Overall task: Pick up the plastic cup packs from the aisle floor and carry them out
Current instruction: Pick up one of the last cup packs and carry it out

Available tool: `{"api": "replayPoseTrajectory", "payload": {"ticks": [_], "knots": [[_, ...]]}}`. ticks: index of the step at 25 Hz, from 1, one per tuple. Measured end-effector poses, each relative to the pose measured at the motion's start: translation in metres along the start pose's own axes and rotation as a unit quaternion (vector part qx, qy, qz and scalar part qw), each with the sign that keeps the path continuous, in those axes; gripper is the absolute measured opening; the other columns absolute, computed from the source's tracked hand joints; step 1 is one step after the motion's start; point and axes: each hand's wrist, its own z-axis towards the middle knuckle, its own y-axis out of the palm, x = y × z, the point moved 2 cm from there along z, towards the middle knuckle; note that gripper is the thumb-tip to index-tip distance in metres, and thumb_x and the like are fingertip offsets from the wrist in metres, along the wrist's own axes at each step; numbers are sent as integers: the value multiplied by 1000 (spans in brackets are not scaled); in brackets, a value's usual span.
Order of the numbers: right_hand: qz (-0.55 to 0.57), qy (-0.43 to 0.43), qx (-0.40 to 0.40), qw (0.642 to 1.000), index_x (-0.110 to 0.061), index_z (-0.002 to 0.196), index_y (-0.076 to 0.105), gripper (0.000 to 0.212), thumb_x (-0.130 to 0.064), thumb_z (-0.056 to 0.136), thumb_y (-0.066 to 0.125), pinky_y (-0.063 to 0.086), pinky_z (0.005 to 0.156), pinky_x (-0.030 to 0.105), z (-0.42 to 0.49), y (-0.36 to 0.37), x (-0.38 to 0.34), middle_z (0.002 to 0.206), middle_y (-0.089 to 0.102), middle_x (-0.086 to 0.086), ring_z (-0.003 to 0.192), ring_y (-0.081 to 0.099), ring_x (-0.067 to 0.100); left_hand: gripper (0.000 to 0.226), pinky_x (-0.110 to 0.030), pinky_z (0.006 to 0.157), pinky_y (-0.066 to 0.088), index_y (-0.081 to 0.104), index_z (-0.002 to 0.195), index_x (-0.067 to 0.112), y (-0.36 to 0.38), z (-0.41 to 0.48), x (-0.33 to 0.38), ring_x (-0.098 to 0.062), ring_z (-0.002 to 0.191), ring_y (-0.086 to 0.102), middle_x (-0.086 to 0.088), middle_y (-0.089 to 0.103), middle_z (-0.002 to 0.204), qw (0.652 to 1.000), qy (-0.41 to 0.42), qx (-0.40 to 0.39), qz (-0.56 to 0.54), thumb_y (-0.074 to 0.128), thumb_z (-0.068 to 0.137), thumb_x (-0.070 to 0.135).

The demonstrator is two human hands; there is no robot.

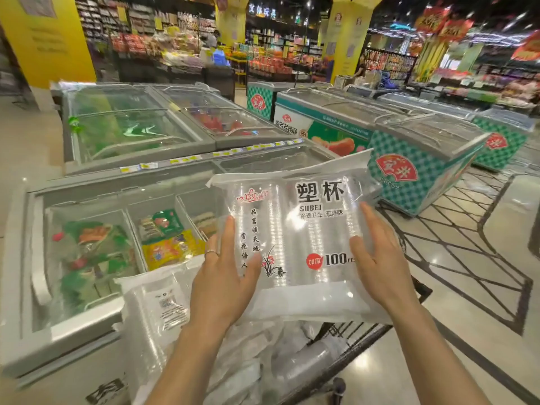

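Head view: cup pack (304,229) lies face-up over the cart (350,343), above other packs (157,311).
Left hand (225,276): flat on the pack's left side, fingers straight, gripping nothing.
Right hand (380,264): flat at its right edge, fingers extended, no grasp.
Method: press evenly from both sides; the slick film will likely slide.

Left hand (225,276) and right hand (377,267) lie flat on the cup pack (306,223).

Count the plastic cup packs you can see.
3. The top pack, label facing up; left pack beside the freezer; lower pack in the cart. More may lie hidden underneath.
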Motion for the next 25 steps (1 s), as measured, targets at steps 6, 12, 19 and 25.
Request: {"api": "replayPoseTrajectory", "payload": {"ticks": [6,12,19,25], "knots": [[-44,-25,-39,998,-37,153,25,57,-32,100,47,19,102,21,57,21,19,157,30,-7,139,21,-2,80,-37,113,28,-12,154,39,50,39,-30,-12,150,10,13,2,164,998,-29,-61,13,33,93,67],[-59,-54,-114,990,-40,151,27,56,-38,98,47,42,97,41,107,51,37,153,34,-3,133,39,17,80,-45,113,33,-15,151,40,101,59,-55,-20,147,25,8,9,164,995,-66,-78,6,37,96,63],[-117,-56,-222,966,-37,152,21,55,-40,101,40,46,90,45,139,116,58,155,28,7,126,48,32,71,-39,113,31,0,151,48,158,63,-89,-21,141,33,0,32,157,978,-197,-56,40,10,86,74],[-186,-29,-308,932,-41,154,3,57,-47,102,26,41,97,44,160,143,95,161,11,10,133,42,34,89,-46,120,7,8,155,41,199,65,-90,-28,149,11,-3,26,160,955,-248,-36,161,-12,77,79]]}}
